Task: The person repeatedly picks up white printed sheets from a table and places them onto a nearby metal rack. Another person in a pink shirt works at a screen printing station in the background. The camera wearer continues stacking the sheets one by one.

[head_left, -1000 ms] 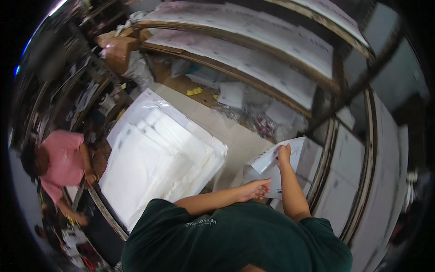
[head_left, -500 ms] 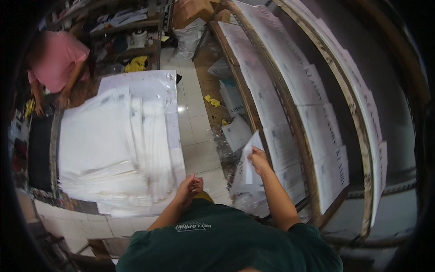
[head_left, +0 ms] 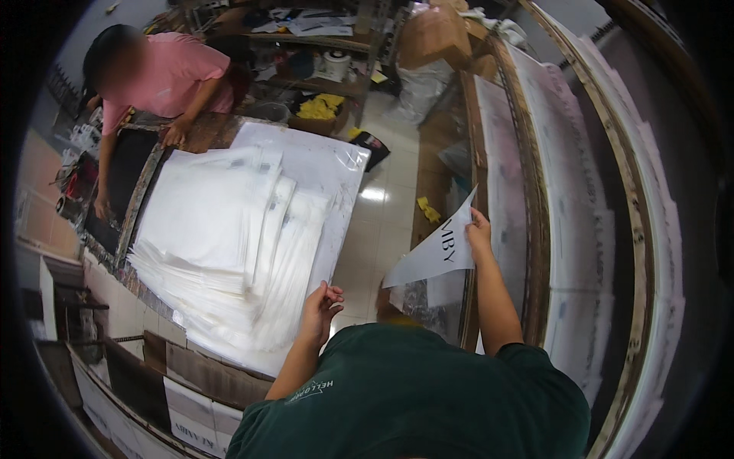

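Clearly light and floppy, the white sheet [head_left: 432, 254] hangs over the floor beside the rack [head_left: 535, 229], pinched at its top corner by the right hand [head_left: 479, 233]. It sags; a second grip would steady it. Left hand [head_left: 321, 300] hovers loosely curled, holding nothing, beside the stack [head_left: 222, 245] of thin slippery sheets on the bench [head_left: 141, 206].

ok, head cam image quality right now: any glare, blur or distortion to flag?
Head view: strong fisheye, the rack rails bow toward the rim, corners black; ceiling light glares off the floor tiles and the plastic sheet; the right hand, its printed sheet and the left hand look sharp; a co-worker's face is blurred.
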A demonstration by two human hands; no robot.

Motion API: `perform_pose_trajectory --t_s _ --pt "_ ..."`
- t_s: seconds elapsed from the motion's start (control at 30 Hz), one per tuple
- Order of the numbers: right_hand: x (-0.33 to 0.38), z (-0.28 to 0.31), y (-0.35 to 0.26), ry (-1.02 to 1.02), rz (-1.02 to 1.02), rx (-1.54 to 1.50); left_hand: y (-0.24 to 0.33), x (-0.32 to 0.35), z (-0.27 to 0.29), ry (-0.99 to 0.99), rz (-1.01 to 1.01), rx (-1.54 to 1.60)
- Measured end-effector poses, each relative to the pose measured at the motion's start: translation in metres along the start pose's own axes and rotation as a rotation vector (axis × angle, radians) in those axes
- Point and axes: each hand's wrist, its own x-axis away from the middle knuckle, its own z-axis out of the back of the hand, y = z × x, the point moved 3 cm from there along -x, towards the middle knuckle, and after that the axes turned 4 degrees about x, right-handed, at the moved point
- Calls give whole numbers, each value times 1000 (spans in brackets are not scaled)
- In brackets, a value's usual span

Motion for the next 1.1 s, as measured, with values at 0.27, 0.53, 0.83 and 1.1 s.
perform_pose_trajectory --t_s 0.27,0.53,0.83,1.1 --pt "-174 -21 -35 -85 35 -58 30 -87 -74 182 -157 40" --pt "-341 -73 -59 -89 327 1 77 -163 -117 296 -315 146" --pt "-502 -122 -121 -327 600 497 133 -311 -127 365 -456 504" --pt "-517 -196 -189 -327 538 821 181 -339 -111 558 -584 530"
